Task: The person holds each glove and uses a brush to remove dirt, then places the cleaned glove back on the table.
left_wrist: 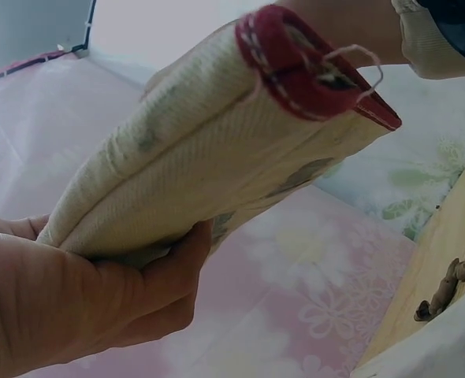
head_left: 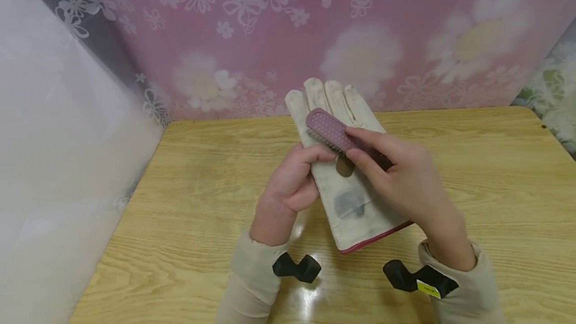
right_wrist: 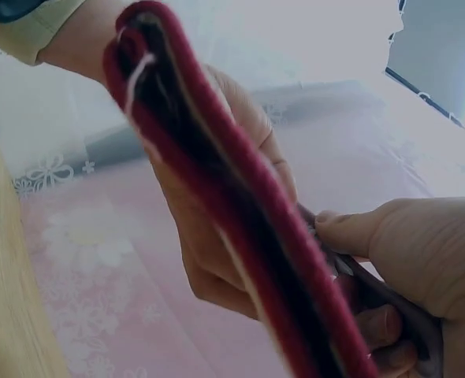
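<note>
A cream work glove [head_left: 360, 231] with a red-edged cuff is held up over the table, fingers pointing away. Grey smudges [head_left: 350, 203] mark its cuff part, and a round brown patch [head_left: 345, 167] shows near the brush. My left hand [head_left: 288, 181] grips the glove's left edge, thumb on top and fingers underneath. Between thumb and fingers, my right hand [head_left: 411, 174] holds a mauve dotted brush [head_left: 327, 128], bristles [head_left: 321, 139] down against or just over the glove's palm. In the right wrist view the red cuff opening [right_wrist: 240, 181] covers much of both hands.
Beneath the hands lies a wood-grain table [head_left: 202, 224]. A pink flowered sheet [head_left: 270, 54] hangs behind it, and a pale sheet [head_left: 67, 129] at the left. In the left wrist view a small brown knobbly thing [left_wrist: 451, 283], kind unclear, appears against the wood.
</note>
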A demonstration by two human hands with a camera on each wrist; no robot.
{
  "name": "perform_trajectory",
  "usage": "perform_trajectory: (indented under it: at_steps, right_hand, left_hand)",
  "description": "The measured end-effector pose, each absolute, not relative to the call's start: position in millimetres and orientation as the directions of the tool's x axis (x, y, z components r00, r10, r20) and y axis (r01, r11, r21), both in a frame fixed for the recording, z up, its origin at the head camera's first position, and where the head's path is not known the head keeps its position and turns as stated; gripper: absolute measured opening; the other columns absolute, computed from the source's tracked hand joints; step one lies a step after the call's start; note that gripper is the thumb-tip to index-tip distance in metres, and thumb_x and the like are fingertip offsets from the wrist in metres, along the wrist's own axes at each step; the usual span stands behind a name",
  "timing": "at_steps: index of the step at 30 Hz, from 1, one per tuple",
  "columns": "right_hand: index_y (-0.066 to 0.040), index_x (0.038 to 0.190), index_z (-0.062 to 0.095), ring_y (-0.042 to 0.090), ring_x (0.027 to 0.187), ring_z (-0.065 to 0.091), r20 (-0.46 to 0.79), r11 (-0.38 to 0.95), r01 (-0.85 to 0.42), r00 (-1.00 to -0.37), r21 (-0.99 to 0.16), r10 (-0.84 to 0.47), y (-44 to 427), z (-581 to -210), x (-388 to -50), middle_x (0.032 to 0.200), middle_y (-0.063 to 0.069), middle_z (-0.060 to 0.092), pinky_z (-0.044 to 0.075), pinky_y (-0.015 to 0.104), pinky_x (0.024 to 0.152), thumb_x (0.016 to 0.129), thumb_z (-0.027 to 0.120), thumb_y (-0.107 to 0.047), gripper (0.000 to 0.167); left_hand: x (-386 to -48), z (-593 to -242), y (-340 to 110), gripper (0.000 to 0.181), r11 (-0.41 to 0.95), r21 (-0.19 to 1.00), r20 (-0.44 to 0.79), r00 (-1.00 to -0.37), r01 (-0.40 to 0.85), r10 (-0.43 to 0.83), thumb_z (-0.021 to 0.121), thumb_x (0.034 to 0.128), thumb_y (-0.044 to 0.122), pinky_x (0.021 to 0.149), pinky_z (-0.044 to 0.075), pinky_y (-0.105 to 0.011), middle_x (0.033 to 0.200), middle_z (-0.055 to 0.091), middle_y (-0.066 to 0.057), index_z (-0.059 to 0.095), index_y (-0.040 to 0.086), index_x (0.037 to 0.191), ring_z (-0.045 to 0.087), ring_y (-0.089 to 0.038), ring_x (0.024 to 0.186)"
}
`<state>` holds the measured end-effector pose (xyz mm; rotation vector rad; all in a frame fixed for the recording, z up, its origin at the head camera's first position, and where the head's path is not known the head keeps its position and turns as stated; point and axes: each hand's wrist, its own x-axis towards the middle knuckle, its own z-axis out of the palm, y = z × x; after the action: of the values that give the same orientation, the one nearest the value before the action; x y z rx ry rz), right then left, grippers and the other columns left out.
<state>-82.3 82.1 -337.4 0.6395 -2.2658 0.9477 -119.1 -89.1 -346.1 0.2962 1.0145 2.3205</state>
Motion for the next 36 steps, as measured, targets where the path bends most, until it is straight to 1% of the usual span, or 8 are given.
perform_trajectory:
  at_steps: [4, 7, 9, 11, 14, 16, 26, 36]
  right_hand:
    - [-0.009, 0.123, 0.071, 0.017, 0.091, 0.069, 0.671, 0.623, -0.609, -0.721, -0.491, -0.176, 84.1, -338.3, -84.1, 0.11, 0.008, 0.074, 0.042, 0.01, 0.08, 0.081, 0.077, 0.002, 0.044]
    - [-0.01, 0.123, 0.071, 0.004, 0.088, 0.064, 0.66, 0.62, -0.591, -0.736, -0.515, -0.153, 85.8, -339.5, -85.0, 0.108, 0.007, 0.074, 0.042, 0.01, 0.075, 0.081, 0.076, 0.002, 0.044]
    - [-0.01, 0.123, 0.071, -0.003, 0.086, 0.061, 0.659, 0.619, -0.583, -0.74, -0.527, -0.136, 88.2, -340.2, -85.8, 0.107, 0.008, 0.075, 0.042, 0.01, 0.073, 0.082, 0.076, 0.003, 0.044]
    - [-0.01, 0.124, 0.071, -0.007, 0.076, 0.056, 0.662, 0.628, -0.571, -0.741, -0.529, -0.116, 91.4, -341.0, -86.8, 0.096, 0.008, 0.075, 0.04, 0.011, 0.066, 0.082, 0.076, 0.003, 0.044]
    - [-0.01, 0.124, 0.071, -0.006, 0.065, 0.049, 0.666, 0.657, -0.537, -0.742, -0.529, -0.07, 97.4, -341.9, -88.9, 0.084, 0.009, 0.072, 0.037, 0.012, 0.059, 0.084, 0.075, 0.001, 0.042]
    - [-0.01, 0.124, 0.071, -0.005, 0.06, 0.046, 0.661, 0.67, -0.507, -0.75, -0.542, -0.033, 101.1, -342.1, -89.7, 0.077, 0.009, 0.07, 0.036, 0.012, 0.056, 0.085, 0.075, -0.001, 0.041]
    - [-0.012, 0.124, 0.071, -0.009, 0.06, 0.046, 0.632, 0.708, -0.41, -0.772, -0.575, 0.066, 110.1, -340.9, -92.0, 0.077, 0.013, 0.07, 0.035, 0.011, 0.055, 0.088, 0.074, -0.009, 0.036]
    - [-0.01, 0.124, 0.071, -0.008, 0.059, 0.047, 0.638, 0.693, -0.421, -0.766, -0.584, 0.073, 111.2, -340.6, -90.4, 0.073, 0.013, 0.068, 0.035, 0.01, 0.055, 0.087, 0.074, -0.008, 0.037]
  left_hand:
    - [-119.0, -344.9, -89.8, 0.044, -0.53, 0.734, -0.035, -0.803, -0.425, 0.595, 0.036, 0.0879, -0.005, 0.098, 0.045, -0.031, 0.117, 0.055, -0.002, 0.045, 0.005, 0.13, 0.055, -0.014, 0.11]
    - [-118.7, -344.4, -90.2, 0.047, -0.523, 0.738, -0.039, -0.802, -0.425, 0.596, 0.035, 0.088, -0.005, 0.103, 0.041, -0.035, 0.119, 0.054, -0.002, 0.043, 0.005, 0.133, 0.054, -0.015, 0.113]
    - [-118.4, -344.1, -89.9, 0.047, -0.523, 0.739, -0.04, -0.802, -0.425, 0.595, 0.035, 0.088, -0.005, 0.102, 0.042, -0.035, 0.118, 0.055, -0.002, 0.043, 0.005, 0.133, 0.055, -0.015, 0.112]
    - [-117.9, -343.8, -89.9, 0.047, -0.526, 0.736, -0.042, -0.804, -0.426, 0.592, 0.035, 0.088, -0.006, 0.1, 0.044, -0.032, 0.117, 0.056, -0.002, 0.044, 0.006, 0.132, 0.056, -0.014, 0.111]
    - [-117.2, -343.1, -90.0, 0.045, -0.537, 0.727, -0.04, -0.808, -0.427, 0.588, 0.035, 0.0877, -0.006, 0.093, 0.049, -0.028, 0.115, 0.058, -0.002, 0.047, 0.006, 0.129, 0.059, -0.013, 0.106]
    - [-116.7, -342.5, -90.2, 0.045, -0.544, 0.722, -0.038, -0.81, -0.427, 0.585, 0.036, 0.0873, -0.007, 0.092, 0.049, -0.027, 0.114, 0.058, -0.002, 0.048, 0.006, 0.128, 0.059, -0.013, 0.105]
    - [-116.7, -343.8, -89.2, 0.042, -0.543, 0.726, -0.037, -0.813, -0.421, 0.581, 0.037, 0.0868, -0.008, 0.092, 0.049, -0.028, 0.114, 0.06, -0.002, 0.05, 0.006, 0.124, 0.06, -0.013, 0.105]
    - [-117.3, -345.4, -87.5, 0.042, -0.538, 0.73, -0.051, -0.818, -0.422, 0.572, 0.037, 0.0871, -0.008, 0.092, 0.049, -0.028, 0.114, 0.06, -0.002, 0.05, 0.006, 0.124, 0.06, -0.013, 0.105]
